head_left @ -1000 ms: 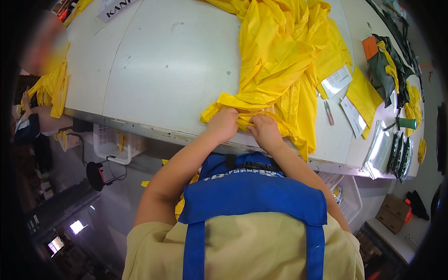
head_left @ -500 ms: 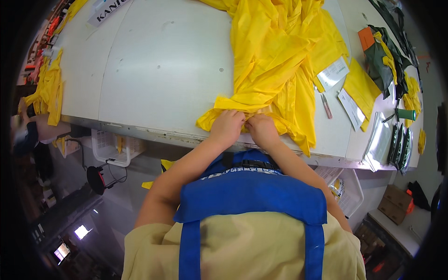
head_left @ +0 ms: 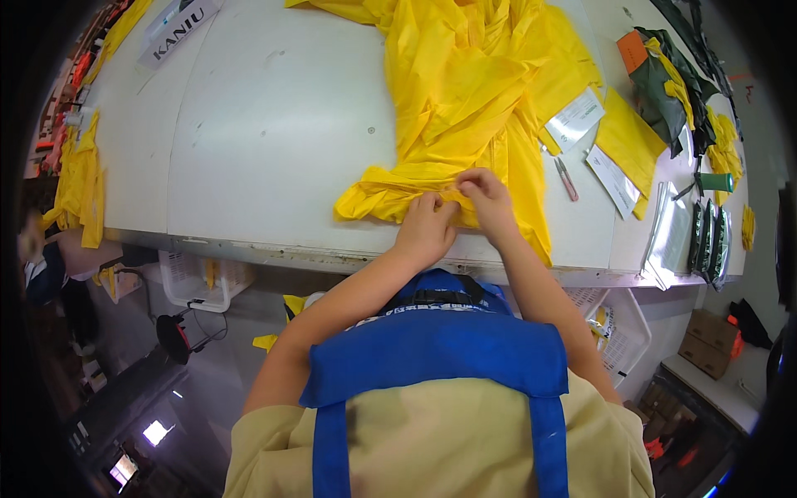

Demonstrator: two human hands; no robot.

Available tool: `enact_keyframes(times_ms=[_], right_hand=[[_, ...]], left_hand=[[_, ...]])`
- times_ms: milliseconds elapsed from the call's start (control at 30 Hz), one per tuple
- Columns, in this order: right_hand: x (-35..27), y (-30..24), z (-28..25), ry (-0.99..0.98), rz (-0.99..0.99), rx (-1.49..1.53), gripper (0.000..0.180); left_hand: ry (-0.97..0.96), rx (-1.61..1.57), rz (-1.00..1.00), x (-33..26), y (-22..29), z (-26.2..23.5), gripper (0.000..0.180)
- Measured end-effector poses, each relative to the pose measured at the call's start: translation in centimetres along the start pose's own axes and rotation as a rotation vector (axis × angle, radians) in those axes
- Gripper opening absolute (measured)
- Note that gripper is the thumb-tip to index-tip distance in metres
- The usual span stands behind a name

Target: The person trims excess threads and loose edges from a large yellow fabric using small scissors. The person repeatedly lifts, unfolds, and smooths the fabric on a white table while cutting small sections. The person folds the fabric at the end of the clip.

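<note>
Both of my hands sit together at the near edge of the white table (head_left: 274, 141), the left hand (head_left: 425, 232) and the right hand (head_left: 486, 199) almost touching. Each is closed in a pinch on the bunched lower hem of the yellow garment (head_left: 465, 91); the fingers curl into the cloth, so I read both as gripping it, though the fingertips themselves are buried in the folds. The garment lies straight ahead of the hands and runs away from me, its long axis going from the table's near edge up toward the far side, with a loose tail spilling left of my left hand and a longer flap hanging down past my right. Neither hand is really nearer; the right sits slightly farther in, on top of the fold. The fabric looks thin, glossy and heavily creased, heaped rather than flat. Just right of it lie a small pair of snips (head_left: 566, 178), some paper tags (head_left: 574, 120) and flat yellow folded pieces (head_left: 627, 141); farther right are dark green items (head_left: 660, 79) and clear bags (head_left: 668, 236).
</note>
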State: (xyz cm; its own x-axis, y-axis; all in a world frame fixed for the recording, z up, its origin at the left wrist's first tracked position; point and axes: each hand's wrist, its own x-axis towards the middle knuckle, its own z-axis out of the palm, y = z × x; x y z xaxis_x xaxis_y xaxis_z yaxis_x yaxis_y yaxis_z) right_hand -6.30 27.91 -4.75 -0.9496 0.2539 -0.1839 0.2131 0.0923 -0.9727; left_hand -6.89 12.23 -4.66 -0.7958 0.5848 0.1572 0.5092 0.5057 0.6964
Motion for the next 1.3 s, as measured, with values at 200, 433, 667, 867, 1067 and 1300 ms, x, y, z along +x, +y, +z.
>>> enact_keyframes(times_ms=[200,433,667,867,1067,1300], right_hand=[[-3.3,1.2,-7.4,0.088,0.091,-0.355,0.03],[-4.7,1.7,-6.6,-0.035,-0.009,-0.599,0.027],[-5.9,2.0,-7.0,-0.024,-0.152,-0.801,0.012],[-5.3,1.7,-6.7,-0.138,-0.038,-0.564,0.01],[-5.6,2.9,-6.6,-0.107,0.098,-0.359,0.011],[-5.4,3.1,-7.0,-0.117,0.216,-0.214,0.01]], left_hand=[[-0.174,0.301,-0.049,1.3,0.8,1.7,0.025],[-0.134,0.334,0.153,0.8,1.9,3.3,0.031],[-0.294,0.368,0.058,1.0,3.6,3.3,0.022],[-0.119,0.167,-0.076,1.2,2.2,5.0,0.011],[-0.17,0.042,-0.11,1.5,2.5,3.7,0.013],[-0.169,-0.005,-0.105,1.3,1.7,3.9,0.012]])
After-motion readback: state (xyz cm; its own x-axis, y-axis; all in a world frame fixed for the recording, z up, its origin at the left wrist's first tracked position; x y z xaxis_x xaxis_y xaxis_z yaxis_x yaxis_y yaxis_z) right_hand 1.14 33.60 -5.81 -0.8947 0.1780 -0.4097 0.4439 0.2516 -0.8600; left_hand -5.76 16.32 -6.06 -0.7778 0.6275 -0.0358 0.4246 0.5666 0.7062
